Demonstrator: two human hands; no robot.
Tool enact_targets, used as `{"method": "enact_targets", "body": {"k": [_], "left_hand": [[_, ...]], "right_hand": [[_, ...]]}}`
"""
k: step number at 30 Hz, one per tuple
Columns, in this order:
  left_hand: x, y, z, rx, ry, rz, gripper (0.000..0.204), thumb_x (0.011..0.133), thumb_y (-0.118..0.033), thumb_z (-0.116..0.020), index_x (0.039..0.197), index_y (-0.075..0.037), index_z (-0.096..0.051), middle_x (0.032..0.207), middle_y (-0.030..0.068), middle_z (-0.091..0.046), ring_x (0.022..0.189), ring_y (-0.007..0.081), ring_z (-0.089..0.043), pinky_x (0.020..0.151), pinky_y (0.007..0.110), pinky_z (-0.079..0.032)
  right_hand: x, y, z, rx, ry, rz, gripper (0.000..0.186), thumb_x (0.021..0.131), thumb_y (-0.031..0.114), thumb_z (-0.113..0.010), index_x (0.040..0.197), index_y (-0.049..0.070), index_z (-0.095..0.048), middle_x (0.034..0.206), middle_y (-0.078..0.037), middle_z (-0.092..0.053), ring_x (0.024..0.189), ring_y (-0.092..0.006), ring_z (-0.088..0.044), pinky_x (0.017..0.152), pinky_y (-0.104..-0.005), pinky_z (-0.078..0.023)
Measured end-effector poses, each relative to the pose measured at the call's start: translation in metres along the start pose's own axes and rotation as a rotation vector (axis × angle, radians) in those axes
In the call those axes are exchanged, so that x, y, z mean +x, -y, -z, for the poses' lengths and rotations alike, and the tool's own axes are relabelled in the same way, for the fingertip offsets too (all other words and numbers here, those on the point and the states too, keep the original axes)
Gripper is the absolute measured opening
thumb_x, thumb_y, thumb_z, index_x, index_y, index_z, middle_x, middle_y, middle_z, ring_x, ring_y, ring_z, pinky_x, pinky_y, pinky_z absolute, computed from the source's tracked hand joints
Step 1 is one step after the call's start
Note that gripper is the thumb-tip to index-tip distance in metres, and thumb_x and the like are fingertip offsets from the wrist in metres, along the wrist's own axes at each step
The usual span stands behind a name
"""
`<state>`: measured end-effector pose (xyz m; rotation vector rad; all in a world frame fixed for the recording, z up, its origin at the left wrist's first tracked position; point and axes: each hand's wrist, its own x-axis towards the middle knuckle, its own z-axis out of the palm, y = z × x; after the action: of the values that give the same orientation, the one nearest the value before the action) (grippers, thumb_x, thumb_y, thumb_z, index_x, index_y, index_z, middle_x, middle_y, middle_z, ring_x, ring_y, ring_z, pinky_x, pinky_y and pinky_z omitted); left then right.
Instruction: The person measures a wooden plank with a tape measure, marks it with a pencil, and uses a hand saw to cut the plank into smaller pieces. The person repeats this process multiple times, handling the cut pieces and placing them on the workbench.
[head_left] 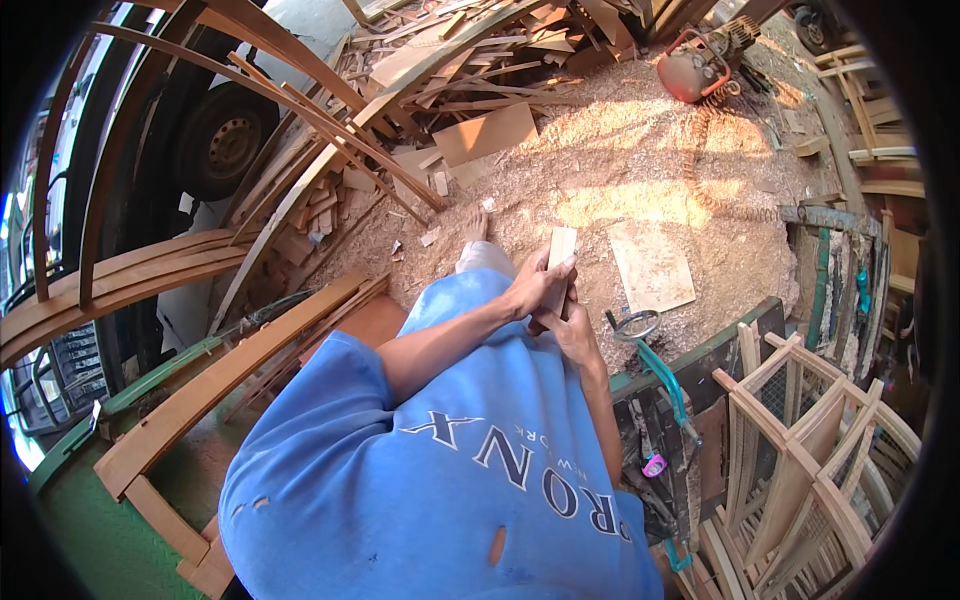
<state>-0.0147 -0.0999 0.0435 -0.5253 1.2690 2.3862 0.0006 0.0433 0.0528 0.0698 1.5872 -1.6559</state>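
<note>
A short, pale wooden block [563,243] is held in front of my body, its lighter end pointing away from me. My left hand [531,289] is closed around its left side. On the right and a little nearer, my right hand [574,332] grips the lower part of the same block. Fingers cover much of the block's near end, and anything else between the hands is hidden.
Wood shavings [640,140] cover the ground. A flat board [650,268] lies ahead to the right. A teal clamp [662,375] sits by the bench edge, near wooden frames [800,440]. A red compressor [690,72] stands far right; curved timbers [230,380] lie left.
</note>
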Motion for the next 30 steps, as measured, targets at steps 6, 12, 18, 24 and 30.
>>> {"method": "enact_targets", "body": {"k": [6, 12, 18, 24, 30], "left_hand": [[0.034, -0.040, 0.038, -0.007, -0.314, -0.188, 0.030, 0.093, -0.030, -0.069, 0.102, -0.007, -0.052, 0.070, 0.0017, -0.056, 0.055, 0.0126, -0.056, 0.049, 0.028, -0.048], [0.041, -0.082, 0.132, -0.071, -0.578, -0.201, 0.024, 0.084, -0.017, -0.075, 0.092, -0.006, -0.055, 0.063, 0.0021, -0.055, 0.047, 0.0120, -0.052, 0.043, 0.029, -0.046], [0.022, -0.112, 0.246, -0.163, -0.871, -0.216, 0.014, 0.081, -0.009, -0.063, 0.090, -0.005, -0.052, 0.063, 0.0032, -0.054, 0.046, 0.0141, -0.052, 0.041, 0.031, -0.045], [-0.022, -0.128, 0.328, -0.250, -1.001, -0.291, 0.008, 0.081, -0.008, -0.060, 0.083, -0.006, -0.052, 0.061, 0.0008, -0.050, 0.044, 0.0128, -0.048, 0.040, 0.030, -0.041], [-0.060, -0.116, 0.363, -0.436, -1.185, -0.282, 0.012, 0.083, -0.008, -0.061, 0.088, -0.004, -0.051, 0.063, 0.0027, -0.051, 0.046, 0.0130, -0.050, 0.040, 0.030, -0.043]], "right_hand": [[0.042, 0.000, 0.002, -0.071, -0.105, -0.008, 0.053, 0.090, 0.023, -0.072, 0.129, -0.007, -0.051, 0.091, -0.017, -0.071, 0.075, -0.0185, -0.069, 0.069, -0.0289, -0.056], [0.091, -0.011, 0.015, -0.359, -0.232, -0.164, 0.052, 0.093, 0.020, -0.068, 0.133, -0.006, -0.048, 0.093, -0.018, -0.070, 0.075, -0.0181, -0.068, 0.067, -0.0292, -0.056], [0.164, 0.003, -0.018, -0.348, -0.209, -0.157, 0.038, 0.095, 0.016, -0.065, 0.126, -0.003, -0.055, 0.091, -0.015, -0.070, 0.072, -0.0169, -0.068, 0.065, -0.0289, -0.056], [0.274, 0.034, -0.102, -0.594, 0.039, -0.109, 0.036, 0.096, 0.018, -0.064, 0.126, 0.000, -0.058, 0.092, -0.012, -0.071, 0.074, -0.0150, -0.068, 0.065, -0.0284, -0.055], [0.345, 0.070, -0.197, -0.746, 0.247, -0.052, 0.032, 0.096, 0.016, -0.062, 0.123, -0.002, -0.059, 0.092, -0.012, -0.071, 0.076, -0.0153, -0.068, 0.067, -0.0282, -0.055]]}}
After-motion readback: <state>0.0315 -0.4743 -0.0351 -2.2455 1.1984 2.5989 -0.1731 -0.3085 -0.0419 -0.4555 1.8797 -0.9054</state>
